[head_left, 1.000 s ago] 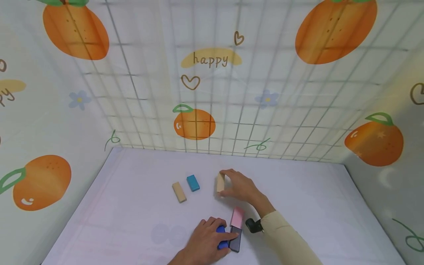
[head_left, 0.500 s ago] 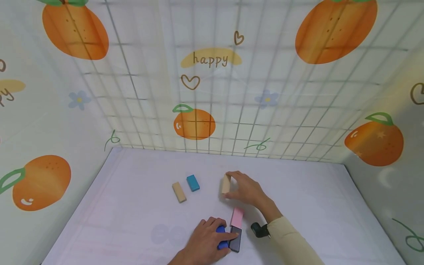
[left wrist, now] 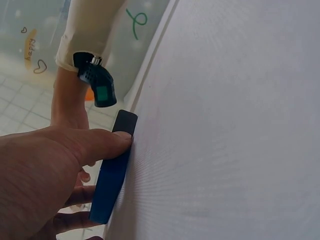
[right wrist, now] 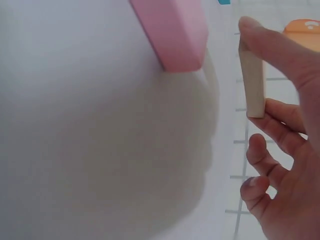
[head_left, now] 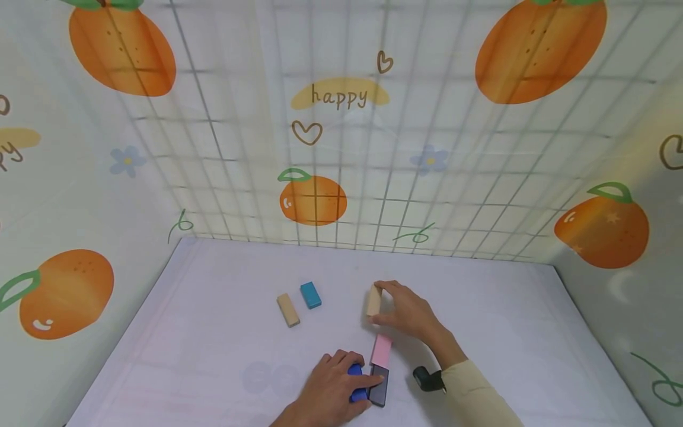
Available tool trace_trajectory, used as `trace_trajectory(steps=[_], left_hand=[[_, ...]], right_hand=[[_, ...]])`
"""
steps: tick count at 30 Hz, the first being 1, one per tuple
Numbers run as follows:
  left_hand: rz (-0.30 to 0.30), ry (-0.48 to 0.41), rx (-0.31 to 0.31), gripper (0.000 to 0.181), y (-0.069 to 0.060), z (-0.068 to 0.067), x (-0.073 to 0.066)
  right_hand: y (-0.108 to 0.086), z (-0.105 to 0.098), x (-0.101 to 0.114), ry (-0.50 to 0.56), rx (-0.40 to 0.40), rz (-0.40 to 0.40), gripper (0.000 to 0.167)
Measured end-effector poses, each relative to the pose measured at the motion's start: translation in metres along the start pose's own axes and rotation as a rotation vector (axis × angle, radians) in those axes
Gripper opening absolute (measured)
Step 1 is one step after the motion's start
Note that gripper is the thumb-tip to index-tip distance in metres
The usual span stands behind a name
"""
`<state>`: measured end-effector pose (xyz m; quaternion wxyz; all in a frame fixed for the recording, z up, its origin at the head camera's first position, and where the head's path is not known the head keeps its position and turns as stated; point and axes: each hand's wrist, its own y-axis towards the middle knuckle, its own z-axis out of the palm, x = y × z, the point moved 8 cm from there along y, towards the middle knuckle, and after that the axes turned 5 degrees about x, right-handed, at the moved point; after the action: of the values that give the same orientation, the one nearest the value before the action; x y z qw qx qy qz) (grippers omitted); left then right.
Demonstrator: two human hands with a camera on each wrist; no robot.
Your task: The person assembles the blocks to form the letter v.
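In the head view my right hand pinches a beige wooden block between thumb and fingers, beyond a pink block. The right wrist view shows the held wooden block by its two ends, apart from the pink block. A dark grey block lies end to end with the pink one. My left hand grips a blue block beside the grey one, its index finger stretched onto the grey block. The left wrist view has the thumb against the blue block.
Farther left on the white table lie another beige wooden block and a teal block. A black wrist camera sits by the right sleeve. Printed cloth walls stand at the back and sides.
My right hand has moved right and slightly nearer with the wooden block, toward the far end of the pink one. The left hand and the other blocks stay in place.
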<state>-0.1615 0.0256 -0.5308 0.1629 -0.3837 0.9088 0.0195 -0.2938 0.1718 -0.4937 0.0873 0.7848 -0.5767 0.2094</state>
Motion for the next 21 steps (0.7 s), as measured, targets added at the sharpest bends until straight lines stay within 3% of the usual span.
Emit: trace_trajectory(steps=[8, 21], left_hand=[[0.012, 0.027, -0.029, 0.048, 0.000, -0.001, -0.001], [-0.016, -0.002, 0.011, 0.049, 0.001, 0.001, 0.001]], right_hand=[[-0.011, -0.002, -0.008, 0.012, -0.010, 0.011, 0.082], [-0.020, 0.000, -0.015, 0.015, -0.026, 0.012, 0.081]])
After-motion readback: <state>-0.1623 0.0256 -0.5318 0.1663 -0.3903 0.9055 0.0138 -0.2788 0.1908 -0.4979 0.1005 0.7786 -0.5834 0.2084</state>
